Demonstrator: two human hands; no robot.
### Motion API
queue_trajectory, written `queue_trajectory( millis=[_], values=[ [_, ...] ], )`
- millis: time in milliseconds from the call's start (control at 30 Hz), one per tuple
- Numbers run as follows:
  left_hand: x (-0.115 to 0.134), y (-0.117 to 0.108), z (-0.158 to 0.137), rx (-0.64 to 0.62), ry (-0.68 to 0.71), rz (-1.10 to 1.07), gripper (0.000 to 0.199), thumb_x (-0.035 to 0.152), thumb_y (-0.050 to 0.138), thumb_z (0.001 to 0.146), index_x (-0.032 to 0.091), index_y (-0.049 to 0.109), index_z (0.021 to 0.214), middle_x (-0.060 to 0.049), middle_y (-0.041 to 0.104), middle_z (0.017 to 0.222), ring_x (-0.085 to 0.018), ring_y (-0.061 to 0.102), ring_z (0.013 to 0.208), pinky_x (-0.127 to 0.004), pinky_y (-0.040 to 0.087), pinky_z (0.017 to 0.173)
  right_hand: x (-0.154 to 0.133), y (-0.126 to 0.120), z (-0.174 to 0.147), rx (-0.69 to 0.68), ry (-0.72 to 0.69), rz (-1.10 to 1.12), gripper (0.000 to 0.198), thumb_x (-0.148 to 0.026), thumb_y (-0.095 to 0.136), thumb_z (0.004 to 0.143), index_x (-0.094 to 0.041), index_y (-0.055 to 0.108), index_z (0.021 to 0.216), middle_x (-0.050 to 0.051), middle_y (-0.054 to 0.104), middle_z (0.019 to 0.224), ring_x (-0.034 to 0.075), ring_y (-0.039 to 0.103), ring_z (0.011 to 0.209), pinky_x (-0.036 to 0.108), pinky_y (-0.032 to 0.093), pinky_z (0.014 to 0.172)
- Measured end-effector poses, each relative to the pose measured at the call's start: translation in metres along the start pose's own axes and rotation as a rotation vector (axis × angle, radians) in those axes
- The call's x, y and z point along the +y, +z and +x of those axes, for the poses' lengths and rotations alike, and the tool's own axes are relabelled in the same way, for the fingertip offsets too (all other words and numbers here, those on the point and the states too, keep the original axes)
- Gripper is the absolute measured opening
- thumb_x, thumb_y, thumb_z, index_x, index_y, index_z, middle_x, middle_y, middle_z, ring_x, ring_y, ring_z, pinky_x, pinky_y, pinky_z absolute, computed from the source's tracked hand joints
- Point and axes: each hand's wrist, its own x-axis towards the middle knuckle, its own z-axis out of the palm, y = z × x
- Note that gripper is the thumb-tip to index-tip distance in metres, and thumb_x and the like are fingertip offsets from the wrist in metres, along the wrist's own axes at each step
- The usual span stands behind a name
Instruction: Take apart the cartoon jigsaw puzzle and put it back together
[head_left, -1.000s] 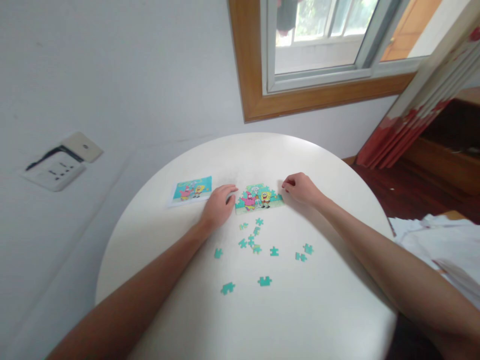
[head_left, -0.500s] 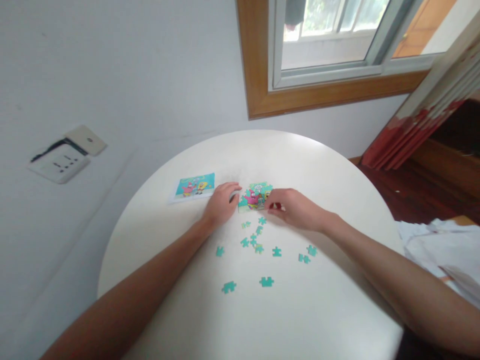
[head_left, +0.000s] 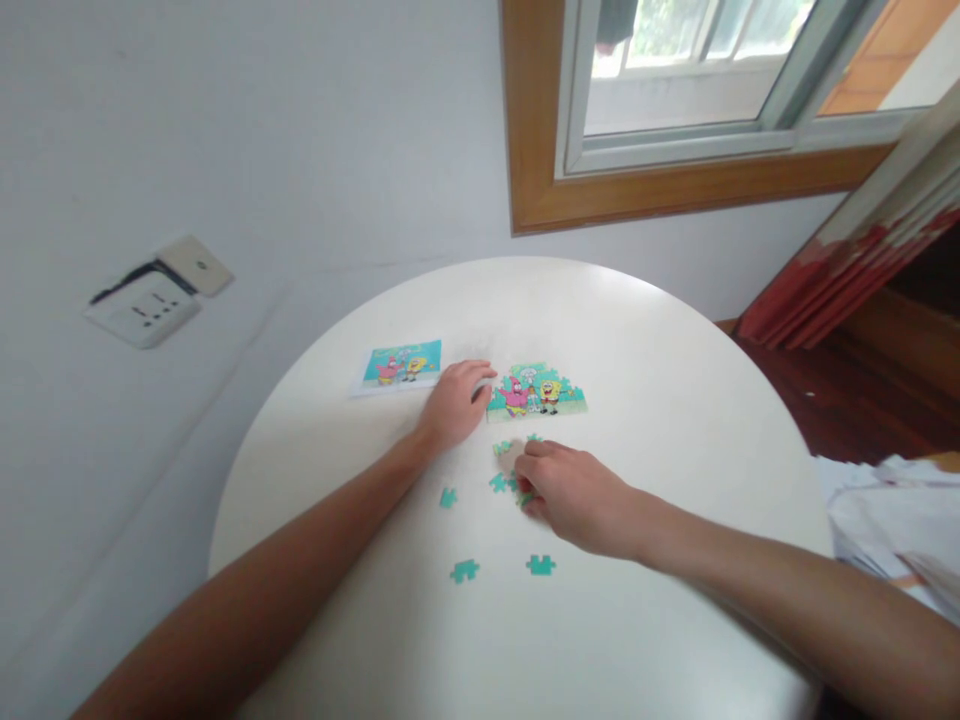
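A partly assembled jigsaw puzzle (head_left: 536, 398) with cartoon figures lies flat, its upper edge stepped. My left hand (head_left: 455, 402) rests at its left edge, fingers stretched out and thumb apart. Nearer to me, my right hand (head_left: 574, 495) is over a cluster of loose teal puzzle pieces (head_left: 499, 483), its fingers curled together. A pale, blurred patch shows at those fingertips; I cannot tell whether it is a piece. The hand hides part of the cluster. Left of my left hand lies a picture card (head_left: 403, 366) with the same figures.
More loose pieces lie on the round white table (head_left: 375, 620): a small teal piece (head_left: 448, 497) and two nearer ones, a left piece (head_left: 464, 571) and a right piece (head_left: 541, 565). A wall with a socket (head_left: 146, 308) borders the table. White papers (head_left: 870, 510) lie beyond its right edge.
My right hand has left the puzzle's right side and come down toward me over the loose pieces, uncovering the yellow figure. My left hand stays by the puzzle. The view has shifted slightly.
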Motion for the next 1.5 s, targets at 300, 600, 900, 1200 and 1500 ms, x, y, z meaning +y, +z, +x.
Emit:
queue_trajectory(
  millis=[300, 600, 900, 1200, 1500],
  values=[
    [0.017, -0.001, -0.006, -0.152, 0.209, -0.024, 0.036, 0.029, 0.048, 0.097, 0.02, 0.061, 0.13, -0.007, 0.055, 0.142, -0.023, 0.044, 0.137, -0.044, 0.036, 0.117, 0.03, -0.016, 0.016, 0.197, 0.009, 0.472, 0.008, -0.012, 0.062, 0.08, -0.018, 0.06, 0.077, -0.003, 0.06, 0.069, 0.01, 0.051, 0.063, 0.023, 0.036, 0.06],
    [0.015, -0.006, -0.003, -0.002, 0.023, 0.018, 0.023, 0.016, 0.052, 0.089, 0.017, 0.071, 0.104, -0.007, 0.068, 0.114, -0.023, 0.06, 0.11, -0.042, 0.046, 0.104, 0.085, -0.028, 0.041, 0.501, 0.14, 0.523, 0.013, -0.022, 0.06, 0.08, -0.015, 0.07, 0.083, 0.004, 0.07, 0.074, 0.014, 0.058, 0.066, 0.027, 0.043, 0.064],
    [0.012, -0.01, 0.0, 0.113, -0.034, -0.09, 0.017, 0.017, 0.056, 0.089, 0.019, 0.068, 0.101, -0.005, 0.069, 0.105, -0.021, 0.062, 0.103, -0.037, 0.047, 0.098, 0.074, -0.031, 0.071, 0.414, 0.132, 0.55, 0.011, -0.022, 0.061, 0.078, -0.014, 0.069, 0.078, 0.002, 0.066, 0.066, 0.012, 0.053, 0.058, 0.024, 0.041, 0.056],
    [-0.01, -0.014, 0.008, 0.192, -0.153, -0.15, 0.023, 0.015, 0.049, 0.087, 0.017, 0.07, 0.094, -0.005, 0.071, 0.101, -0.019, 0.064, 0.097, -0.036, 0.05, 0.095, 0.017, -0.003, 0.092, 0.154, -0.063, 0.388, 0.013, -0.008, 0.06, 0.077, -0.015, 0.072, 0.075, -0.001, 0.065, 0.064, 0.01, 0.055, 0.06, 0.022, 0.038, 0.061],
    [-0.013, -0.012, 0.01, 0.221, -0.189, -0.161, 0.023, 0.013, 0.048, 0.085, 0.018, 0.07, 0.091, -0.005, 0.072, 0.097, -0.019, 0.065, 0.094, -0.034, 0.051, 0.093, 0.016, -0.018, 0.081, 0.186, -0.102, 0.117, 0.014, -0.011, 0.06, 0.081, -0.02, 0.071, 0.083, 0.001, 0.066, 0.081, 0.012, 0.054, 0.071, 0.025, 0.037, 0.07]
  ],
)
